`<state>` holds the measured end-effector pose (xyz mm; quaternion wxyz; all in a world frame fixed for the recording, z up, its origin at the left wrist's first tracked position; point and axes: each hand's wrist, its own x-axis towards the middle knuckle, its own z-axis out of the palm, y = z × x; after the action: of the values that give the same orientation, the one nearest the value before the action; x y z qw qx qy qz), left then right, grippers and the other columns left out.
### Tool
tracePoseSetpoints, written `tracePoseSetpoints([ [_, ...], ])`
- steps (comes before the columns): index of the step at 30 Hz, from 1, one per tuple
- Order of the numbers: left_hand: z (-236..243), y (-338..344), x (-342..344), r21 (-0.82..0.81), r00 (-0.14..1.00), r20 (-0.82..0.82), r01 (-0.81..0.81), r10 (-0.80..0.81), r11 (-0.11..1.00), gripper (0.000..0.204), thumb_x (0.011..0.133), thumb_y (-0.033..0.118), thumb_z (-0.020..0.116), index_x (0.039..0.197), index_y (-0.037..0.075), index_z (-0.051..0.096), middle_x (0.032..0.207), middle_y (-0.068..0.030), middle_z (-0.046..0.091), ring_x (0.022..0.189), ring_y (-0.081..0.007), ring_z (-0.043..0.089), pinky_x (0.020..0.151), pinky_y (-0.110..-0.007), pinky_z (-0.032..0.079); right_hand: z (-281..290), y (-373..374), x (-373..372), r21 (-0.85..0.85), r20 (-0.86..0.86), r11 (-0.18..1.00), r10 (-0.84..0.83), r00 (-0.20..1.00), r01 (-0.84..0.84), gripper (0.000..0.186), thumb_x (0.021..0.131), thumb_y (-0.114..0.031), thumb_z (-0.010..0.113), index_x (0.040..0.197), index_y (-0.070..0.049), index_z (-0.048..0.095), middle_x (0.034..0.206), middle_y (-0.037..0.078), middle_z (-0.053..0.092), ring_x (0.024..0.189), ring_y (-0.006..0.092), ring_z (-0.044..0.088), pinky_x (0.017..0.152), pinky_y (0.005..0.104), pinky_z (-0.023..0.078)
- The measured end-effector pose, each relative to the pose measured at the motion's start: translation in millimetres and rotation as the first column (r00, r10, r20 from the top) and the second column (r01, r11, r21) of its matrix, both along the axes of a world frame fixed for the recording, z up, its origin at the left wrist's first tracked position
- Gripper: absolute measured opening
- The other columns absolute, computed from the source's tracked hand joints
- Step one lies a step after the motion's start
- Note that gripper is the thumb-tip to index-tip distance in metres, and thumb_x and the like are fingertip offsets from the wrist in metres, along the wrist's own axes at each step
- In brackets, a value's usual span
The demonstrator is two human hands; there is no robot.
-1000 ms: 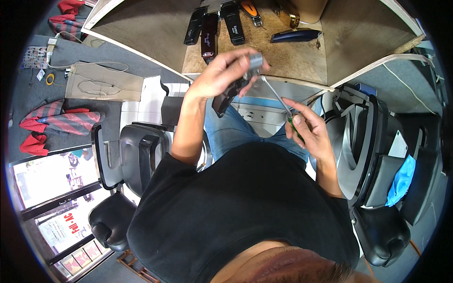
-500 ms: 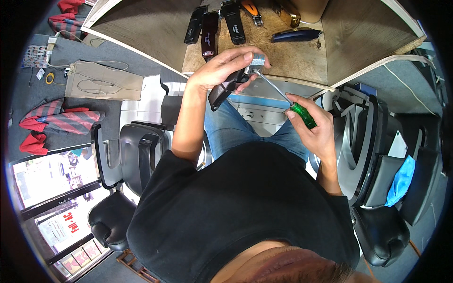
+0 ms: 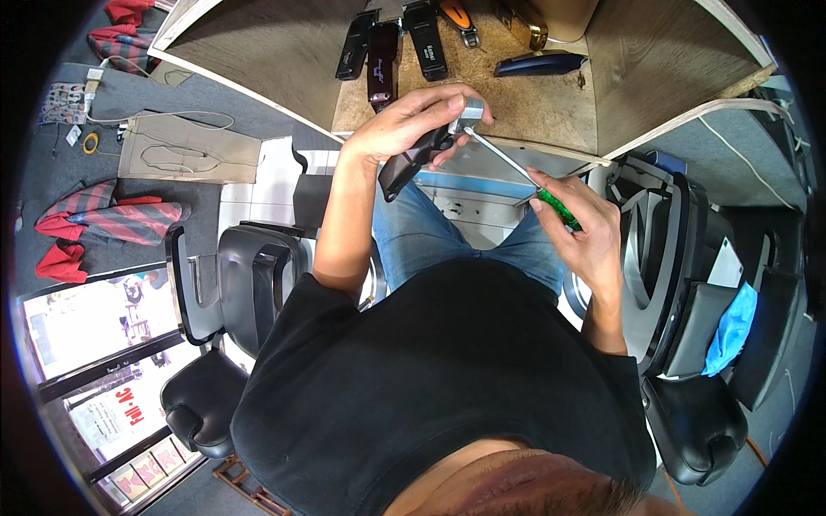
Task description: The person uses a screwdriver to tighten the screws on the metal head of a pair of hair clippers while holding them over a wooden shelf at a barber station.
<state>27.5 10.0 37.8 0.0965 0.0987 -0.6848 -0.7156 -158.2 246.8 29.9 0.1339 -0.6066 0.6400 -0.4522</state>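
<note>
My left hand is closed around a black hair clipper, its silver blade head pointing up and to the right. Fingers hide part of the clipper's body. In my right hand is a screwdriver with a green handle. Its metal shaft slants up to the left, and the tip meets the clipper at the base of the blade head. Whether the tip sits in a screw is too small to tell. Both hands are above my lap, just in front of the wooden shelf.
On the shelf lie several other clippers, among them a dark red one, a black one, an orange-and-black one and a dark blue one. Wooden side panels flank it. Black chairs stand to the left, and more to the right.
My right hand has shifted slightly right and downward, and its grip on the screwdriver handle has turned. My left hand and the clipper stay almost in place.
</note>
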Motion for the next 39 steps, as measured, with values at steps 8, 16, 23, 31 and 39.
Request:
tracePoseSetpoints([
  [8, 0.8, 0.1, -2.7, -0.012, 1.0, 0.024, -0.013, 0.013, 1.0, 0.055, 0.11, 0.048, 0.049, 0.124, -0.003, 0.062, 0.086, -0.0096, 0.063, 0.051, -0.0099, 0.055, 0.048, -0.023, 0.043, 7.0, -0.5, -9.3, -0.117, -0.327, 0.992, -0.074, 0.942, 0.037, 0.042, 0.081, -0.006, 0.082, 0.122, -0.018, 0.079, 0.086, 0.003, 0.068, 0.067, 0.018, 0.065, 0.059, 0.0346, 0.053],
  [16, 3.2, 1.0, -2.3, 0.002, 0.999, 0.038, -0.01, 0.01, 1.0, 0.053, 0.11, 0.047, 0.049, 0.124, -0.004, 0.061, 0.085, -0.0103, 0.063, 0.051, -0.0097, 0.055, 0.048, -0.022, 0.043, 15.1, -0.2, -12.1, -0.159, -0.495, 0.987, -0.109, 0.862, 0.034, 0.048, 0.074, -0.002, 0.085, 0.119, -0.017, 0.081, 0.087, 0.004, 0.067, 0.069, 0.0191, 0.063, 0.061, 0.0337, 0.052],
  [23, 2.8, -0.7, -1.9, -0.074, 0.999, 0.047, 0.016, -0.013, 0.997, 0.049, 0.111, 0.043, 0.048, 0.124, -0.003, 0.061, 0.084, -0.0093, 0.063, 0.053, -0.0086, 0.055, 0.051, -0.022, 0.044, 15.9, -0.5, -18.1, -0.183, -0.509, 0.983, -0.077, 0.857, -0.02, 0.048, 0.075, -0.005, 0.081, 0.121, -0.018, 0.08, 0.084, 0.002, 0.064, 0.066, 0.0174, 0.061, 0.056, 0.0334, 0.051],
  [31, 12.6, 8.7, -0.8, -0.209, 0.984, 0.179, 0.035, 0.003, 0.977, 0.039, 0.109, 0.042, 0.056, 0.122, 0.005, 0.064, 0.077, 0.0012, 0.057, 0.056, -0.0064, 0.052, 0.052, -0.023, 0.043, 24.7, 14.2, -17.6, 0.103, -0.286, 0.993, 0.09, 0.954, -0.063, 0.043, 0.084, -0.011, 0.081, 0.127, -0.016, 0.076, 0.079, 0.004, 0.06, 0.056, 0.0214, 0.06, 0.053, 0.0368, 0.049],
  [39, 20.4, 14.5, -3.4, -0.363, 0.945, 0.321, 0.055, 0.07, 0.93, 0.047, 0.103, 0.052, 0.063, 0.12, 0.007, 0.065, 0.076, -0.0055, 0.061, 0.064, -0.0151, 0.06, 0.056, -0.031, 0.047, 10.8, 9.8, -14.8, 0.003, -0.42, 1.0, 0.024, 0.907, -0.024, 0.042, 0.084, -0.015, 0.082, 0.126, -0.018, 0.077, 0.075, 0.004, 0.059, 0.055, 0.0208, 0.06, 0.051, 0.0344, 0.049],
])
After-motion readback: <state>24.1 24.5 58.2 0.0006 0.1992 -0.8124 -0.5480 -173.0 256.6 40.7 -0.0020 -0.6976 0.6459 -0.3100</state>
